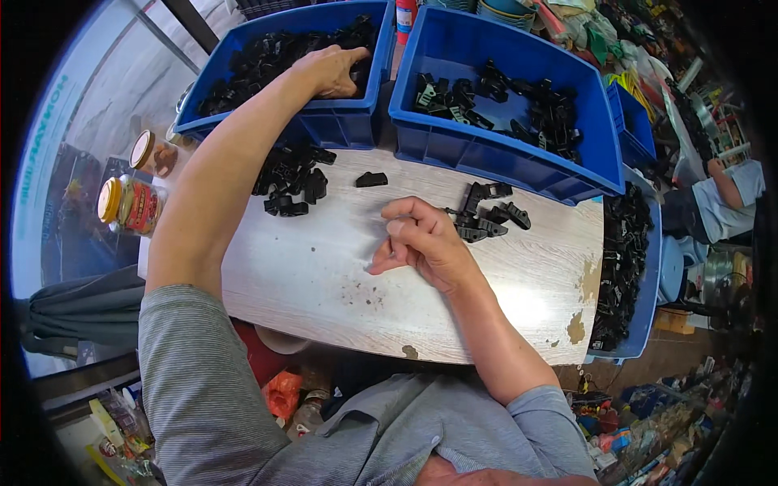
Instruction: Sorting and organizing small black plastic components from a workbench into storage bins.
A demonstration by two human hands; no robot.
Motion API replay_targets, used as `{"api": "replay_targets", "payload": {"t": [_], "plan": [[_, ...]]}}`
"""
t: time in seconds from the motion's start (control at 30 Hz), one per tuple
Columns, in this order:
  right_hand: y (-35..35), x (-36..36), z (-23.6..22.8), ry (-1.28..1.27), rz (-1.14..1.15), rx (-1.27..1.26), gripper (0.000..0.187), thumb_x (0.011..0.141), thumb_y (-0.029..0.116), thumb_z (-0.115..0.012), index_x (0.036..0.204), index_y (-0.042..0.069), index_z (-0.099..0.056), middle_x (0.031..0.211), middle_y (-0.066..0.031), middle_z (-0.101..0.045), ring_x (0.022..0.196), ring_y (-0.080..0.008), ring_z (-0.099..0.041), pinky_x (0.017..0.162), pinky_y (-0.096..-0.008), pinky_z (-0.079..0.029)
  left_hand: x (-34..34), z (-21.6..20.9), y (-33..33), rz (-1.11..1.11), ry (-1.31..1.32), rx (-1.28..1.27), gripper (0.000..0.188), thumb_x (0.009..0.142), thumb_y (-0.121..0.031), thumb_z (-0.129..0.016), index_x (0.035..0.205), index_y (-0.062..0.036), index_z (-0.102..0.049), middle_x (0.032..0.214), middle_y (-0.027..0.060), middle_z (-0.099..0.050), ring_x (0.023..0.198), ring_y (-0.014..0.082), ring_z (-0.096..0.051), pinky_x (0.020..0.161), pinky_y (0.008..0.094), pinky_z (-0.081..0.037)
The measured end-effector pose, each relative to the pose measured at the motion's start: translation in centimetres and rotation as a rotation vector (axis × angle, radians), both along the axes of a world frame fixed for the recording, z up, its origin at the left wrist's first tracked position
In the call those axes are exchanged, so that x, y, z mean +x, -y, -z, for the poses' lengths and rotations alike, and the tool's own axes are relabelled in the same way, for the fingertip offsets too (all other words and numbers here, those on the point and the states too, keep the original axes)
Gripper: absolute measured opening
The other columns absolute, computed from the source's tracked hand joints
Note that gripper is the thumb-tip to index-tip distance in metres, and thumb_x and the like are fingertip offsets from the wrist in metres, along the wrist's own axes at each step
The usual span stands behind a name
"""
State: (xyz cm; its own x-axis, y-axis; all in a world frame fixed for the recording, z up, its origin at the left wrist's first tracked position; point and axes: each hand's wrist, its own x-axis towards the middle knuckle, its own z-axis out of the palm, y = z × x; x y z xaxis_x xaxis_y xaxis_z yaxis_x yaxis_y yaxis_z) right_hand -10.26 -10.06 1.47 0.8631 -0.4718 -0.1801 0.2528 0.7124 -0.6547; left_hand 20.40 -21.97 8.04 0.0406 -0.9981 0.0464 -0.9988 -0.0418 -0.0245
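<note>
My left hand (331, 71) reaches into the left blue bin (339, 125), among a heap of small black plastic parts (271, 61). Its visible fingers are spread apart, and no part shows lifted in them. Over the middle of the table, my right hand (429, 243) is curled, thumb against the index finger; whatever it may pinch is too small or hidden. A single black part (372, 179) lies on the table just beyond it. To its right is a small cluster of black parts (486, 212), and a larger pile (290, 178) sits below the left bin.
The right blue bin (502, 158) holds scattered black parts. Another blue bin (648, 308), full of them, stands off the table's right edge. Two lidded jars (134, 202) are by the left edge. The pale wooden table (324, 308) has chipped patches. Someone's arm (724, 185) shows far right.
</note>
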Motion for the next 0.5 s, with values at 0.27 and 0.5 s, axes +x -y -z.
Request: {"api": "replay_targets", "payload": {"t": [0.27,0.5], "plan": [[0.1,-0.2,0.0,-0.014,0.011,-0.022,0.022,0.095,0.006,-0.061,0.116,0.0,-0.058,0.066,-0.0073,-0.057,0.077,-0.0281,-0.071,0.077,-0.0557,-0.062,-0.8,-1.3,-0.5,-0.008,-0.265,-0.072,0.053,0.072,-0.034,-0.073,0.122,-0.0157,-0.07,0.117,0.0151,-0.072,0.109,0.0345,-0.068,0.098,0.0427,-0.053],[-0.2,0.1,-0.1,-0.036,0.02,-0.046,0.024,0.094,0.01,-0.063,0.116,0.0,-0.058,0.064,-0.0069,-0.057,0.075,-0.0278,-0.071,0.077,-0.0552,-0.062,0.9,-1.8,-1.9,-0.036,-0.297,-0.263,0.05,0.072,-0.037,-0.076,0.119,-0.0199,-0.071,0.111,0.0145,-0.073,0.106,0.0335,-0.069,0.097,0.0421,-0.053]]}}
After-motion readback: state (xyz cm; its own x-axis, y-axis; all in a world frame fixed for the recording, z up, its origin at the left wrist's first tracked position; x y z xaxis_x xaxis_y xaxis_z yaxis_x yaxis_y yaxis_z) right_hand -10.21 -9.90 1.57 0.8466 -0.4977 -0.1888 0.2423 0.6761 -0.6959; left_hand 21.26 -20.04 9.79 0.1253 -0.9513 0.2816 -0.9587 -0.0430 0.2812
